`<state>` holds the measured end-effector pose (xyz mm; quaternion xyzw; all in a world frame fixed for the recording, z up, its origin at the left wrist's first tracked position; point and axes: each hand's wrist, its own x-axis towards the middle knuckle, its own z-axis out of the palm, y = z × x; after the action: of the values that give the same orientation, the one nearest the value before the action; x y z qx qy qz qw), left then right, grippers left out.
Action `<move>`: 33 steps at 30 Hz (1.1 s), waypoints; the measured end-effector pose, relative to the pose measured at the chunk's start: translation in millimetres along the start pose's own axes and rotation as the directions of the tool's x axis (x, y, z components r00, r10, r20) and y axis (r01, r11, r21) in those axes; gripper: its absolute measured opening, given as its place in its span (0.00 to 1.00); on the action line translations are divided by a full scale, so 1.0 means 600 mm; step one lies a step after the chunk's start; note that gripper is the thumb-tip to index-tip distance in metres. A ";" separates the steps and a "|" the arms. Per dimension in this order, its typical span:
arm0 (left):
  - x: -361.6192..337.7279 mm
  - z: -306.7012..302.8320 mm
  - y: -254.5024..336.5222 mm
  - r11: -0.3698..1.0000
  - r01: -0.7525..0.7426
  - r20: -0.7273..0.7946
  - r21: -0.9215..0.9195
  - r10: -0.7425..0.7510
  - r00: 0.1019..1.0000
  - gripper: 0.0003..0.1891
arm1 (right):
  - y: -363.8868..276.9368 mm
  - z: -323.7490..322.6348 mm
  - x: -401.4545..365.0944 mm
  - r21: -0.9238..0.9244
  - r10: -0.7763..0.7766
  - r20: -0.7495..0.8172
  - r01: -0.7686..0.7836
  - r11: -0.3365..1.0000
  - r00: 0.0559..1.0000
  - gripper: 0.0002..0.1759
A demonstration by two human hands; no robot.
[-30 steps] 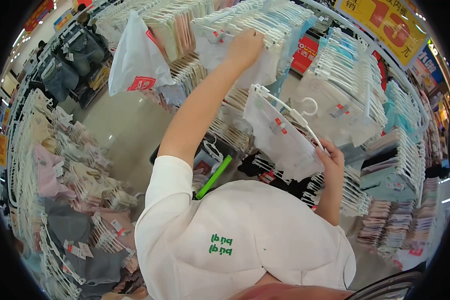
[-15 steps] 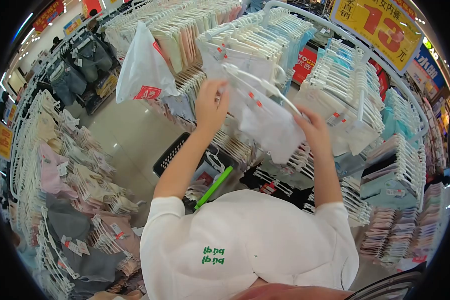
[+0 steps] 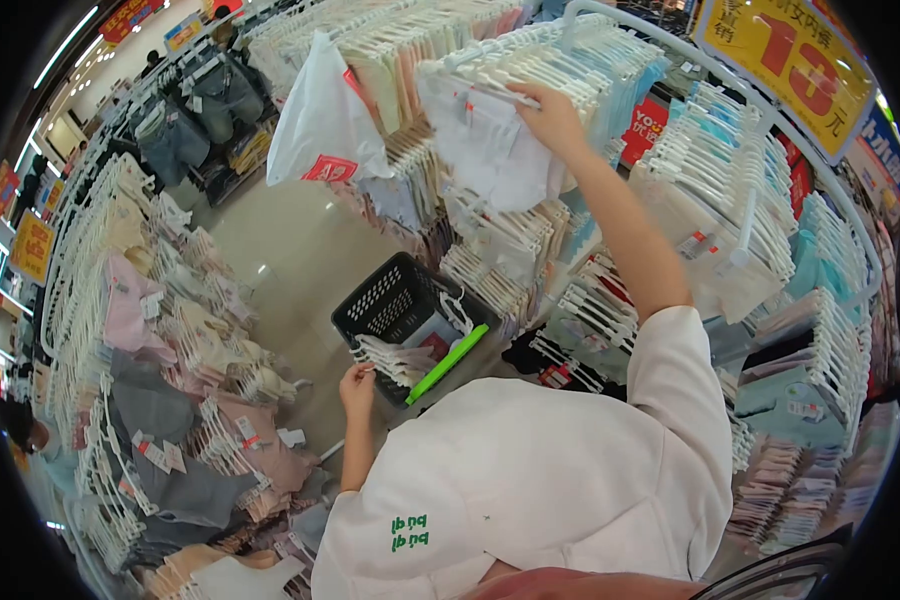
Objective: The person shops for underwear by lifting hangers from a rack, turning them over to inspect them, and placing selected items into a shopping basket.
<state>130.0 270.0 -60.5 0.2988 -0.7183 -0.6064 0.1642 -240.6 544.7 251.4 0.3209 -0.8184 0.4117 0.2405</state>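
White underwear [image 3: 490, 150] with a small red-and-white tag hangs at the front of a rail packed with white hangers. My right hand [image 3: 552, 115] reaches up to it, thumb and fingers closed on its white plastic hanger [image 3: 485, 92]. Low on the left, my left hand [image 3: 357, 388] is beside the rim of a dark shopping basket [image 3: 385, 305]. Its fingers are curled near the hangers [image 3: 390, 360] inside; what they pinch, if anything, is too small to make out. The basket has a bright green handle [image 3: 448, 365] and holds several hung garments.
A white plastic bag [image 3: 325, 120] hangs from the rack ahead. Pink and grey garments [image 3: 135, 310] crowd the left rack. More hangered underwear [image 3: 710, 200] fills the right rail, under a yellow price sign [image 3: 785, 70]. Tiled floor [image 3: 280, 240] runs between the racks.
Both hands held white underwear on a hanger in front of me. My right hand has moved up to the rail, and my left has let go and dropped to the basket.
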 end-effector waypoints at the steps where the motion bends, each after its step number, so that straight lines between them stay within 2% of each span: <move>1: -0.014 -0.013 -0.006 0.999 -0.007 -0.068 0.033 0.009 0.998 0.08 | 0.001 0.004 -0.001 -0.004 0.014 0.004 -0.014 1.000 1.000 0.17; 2: -0.025 -0.021 -0.011 0.999 0.014 -0.084 0.039 -0.011 0.996 0.08 | 0.010 0.009 0.001 0.012 0.017 0.025 -0.018 1.000 1.000 0.17; 4: -0.031 -0.021 -0.001 1.000 0.005 -0.109 -0.028 -0.008 0.994 0.07 | 0.027 0.018 0.000 -0.175 -0.057 -0.025 0.052 0.983 0.998 0.18; 8: -0.035 0.005 0.005 0.996 0.058 -0.070 -0.068 -0.062 0.996 0.07 | 0.009 0.016 -0.014 -0.228 -0.156 -0.041 0.142 0.963 0.987 0.20; 10: -0.041 0.023 0.016 0.997 0.059 -0.014 -0.051 -0.060 0.998 0.08 | -0.019 0.012 -0.041 -0.307 -0.334 -0.189 0.267 0.913 0.924 0.23; 11: -0.043 0.028 0.020 0.996 0.079 -0.016 -0.049 -0.080 0.997 0.08 | -0.033 0.012 -0.057 -0.301 -0.325 -0.173 0.264 0.916 0.930 0.23; 13: -0.045 0.033 0.024 0.996 0.081 0.001 -0.021 -0.081 0.997 0.07 | -0.062 0.018 -0.096 -0.449 -0.519 -0.317 0.356 0.820 0.794 0.23; 14: -0.040 0.030 0.017 0.994 0.104 0.002 -0.018 -0.104 0.995 0.07 | -0.065 0.031 -0.121 -0.441 -0.508 -0.302 0.354 0.825 0.807 0.23; 16: -0.036 0.021 -0.005 0.996 0.090 0.020 -0.023 -0.089 0.996 0.07 | -0.054 0.075 -0.184 -0.263 -0.407 -0.172 0.356 0.896 0.897 0.21; 17: -0.035 0.016 -0.014 0.992 0.122 0.015 -0.020 -0.122 0.992 0.07 | -0.040 0.103 -0.212 -0.249 -0.393 -0.147 0.351 0.903 0.908 0.21; 18: -0.030 0.009 -0.019 0.992 0.122 0.003 -0.044 -0.122 0.993 0.07 | -0.023 0.136 -0.240 -0.148 -0.312 0.028 0.313 0.938 0.950 0.21; 19: -0.024 0.002 -0.023 0.991 0.111 -0.011 -0.069 -0.112 0.994 0.07 | -0.005 0.170 -0.265 -0.058 -0.243 0.202 0.259 0.964 0.949 0.21; 21: -0.014 -0.013 -0.026 0.987 0.140 -0.017 -0.077 -0.141 0.990 0.07 | 0.028 0.235 -0.312 0.074 -0.125 0.401 0.104 0.992 0.907 0.19; 22: -0.007 -0.019 -0.028 0.984 0.155 -0.017 -0.088 -0.157 0.987 0.07 | 0.042 0.266 -0.330 0.076 -0.121 0.413 0.099 0.992 0.903 0.19; 24: 0.004 -0.028 -0.030 0.981 0.178 -0.028 -0.083 -0.181 0.983 0.07 | 0.071 0.329 -0.364 -0.003 0.098 0.672 -0.129 0.992 0.734 0.19; 25: 0.010 -0.032 -0.034 0.979 0.187 -0.038 -0.076 -0.190 0.981 0.07 | 0.091 0.362 -0.386 -0.008 0.105 0.683 -0.136 0.991 0.723 0.19; 27: 0.024 -0.038 -0.051 0.971 0.225 -0.018 -0.077 -0.227 0.974 0.07 | 0.132 0.425 -0.426 -0.165 0.267 0.799 -0.231 0.959 0.538 0.20; 28: 0.030 -0.041 -0.058 0.966 0.248 0.001 -0.075 -0.248 0.969 0.07 | 0.146 0.450 -0.443 -0.175 0.277 0.806 -0.237 0.956 0.524 0.20; 30: 0.043 -0.044 -0.070 0.949 0.302 0.027 -0.091 -0.301 0.953 0.07 | 0.167 0.491 -0.464 -0.385 0.398 0.851 -0.111 0.916 0.343 0.25; 31: 0.049 -0.045 -0.076 0.936 0.338 0.046 -0.104 -0.334 0.941 0.07 | 0.169 0.509 -0.470 -0.486 0.514 0.819 -0.167 0.858 0.255 0.23; 32: 0.054 -0.047 -0.091 0.930 0.351 0.055 -0.105 -0.347 0.936 0.07 | 0.174 0.522 -0.477 -0.496 0.523 0.817 -0.168 0.852 0.242 0.23; 33: 0.061 -0.048 -0.112 0.927 0.356 0.055 -0.116 -0.352 0.935 0.07 | 0.190 0.540 -0.490 -0.572 0.592 0.789 -0.156 0.805 0.165 0.21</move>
<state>134.3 218.9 -123.9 0.4025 -0.6163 -0.6743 0.0585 -165.7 424.5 -178.0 0.2319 -0.9059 0.0248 -0.3534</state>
